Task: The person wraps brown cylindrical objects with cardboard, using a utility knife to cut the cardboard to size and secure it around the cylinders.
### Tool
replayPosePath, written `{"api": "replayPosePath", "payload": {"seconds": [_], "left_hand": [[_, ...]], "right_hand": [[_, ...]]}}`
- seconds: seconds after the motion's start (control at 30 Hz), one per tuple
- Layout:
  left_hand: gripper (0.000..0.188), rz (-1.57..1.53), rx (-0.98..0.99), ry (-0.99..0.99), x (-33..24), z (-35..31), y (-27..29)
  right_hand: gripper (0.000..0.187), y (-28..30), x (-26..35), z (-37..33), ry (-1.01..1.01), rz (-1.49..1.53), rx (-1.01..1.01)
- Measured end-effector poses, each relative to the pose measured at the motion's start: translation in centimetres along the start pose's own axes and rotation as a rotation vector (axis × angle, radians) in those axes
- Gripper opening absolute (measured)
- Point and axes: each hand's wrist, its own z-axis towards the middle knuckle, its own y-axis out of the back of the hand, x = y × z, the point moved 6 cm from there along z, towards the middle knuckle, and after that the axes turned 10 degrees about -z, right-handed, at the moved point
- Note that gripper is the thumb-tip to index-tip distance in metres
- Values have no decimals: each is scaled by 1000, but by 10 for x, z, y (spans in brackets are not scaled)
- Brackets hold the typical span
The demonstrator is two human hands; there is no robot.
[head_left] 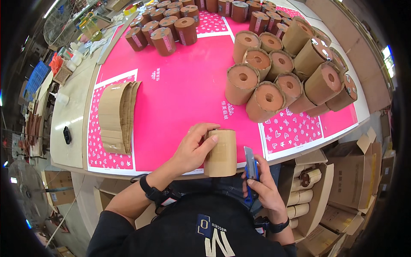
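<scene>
At the front edge of the pink-covered table, my left hand is closed on the upper end of a cylinder wrapped in tan cardboard. The cylinder stands upright, and its lower part reaches the table's edge. Just right of it, my right hand grips a blue utility knife, its tip pointing away from me. A stack of curved brown cardboard sheets lies to the left. At the right stand and lie several cardboard-wrapped brown cylinders with holes in their ends.
Unwrapped brown cylinders crowd the table's far side. An open carton with wrapped cylinders sits below the right edge. A small black object lies on the pale surface at left. Bottles and a fan are farther left.
</scene>
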Motion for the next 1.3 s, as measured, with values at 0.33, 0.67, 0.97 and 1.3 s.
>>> {"api": "replayPosePath", "payload": {"seconds": [0.33, 0.67, 0.97, 1.3], "left_hand": [[19, 65, -109, 10, -33, 6, 4], [36, 527, -111, -66, -49, -3, 7], [79, 927, 444, -467, -71, -40, 16], [72, 336, -23, 210, -29, -47, 38]], "right_hand": [[66, -2, -19, 27, -6, -83, -206], [47, -10, -14, 36, -11, -93, -176], [48, -8, -2, 25, 21, -204, -152], [36, -5, 2, 14, 71, -150, -237]]}}
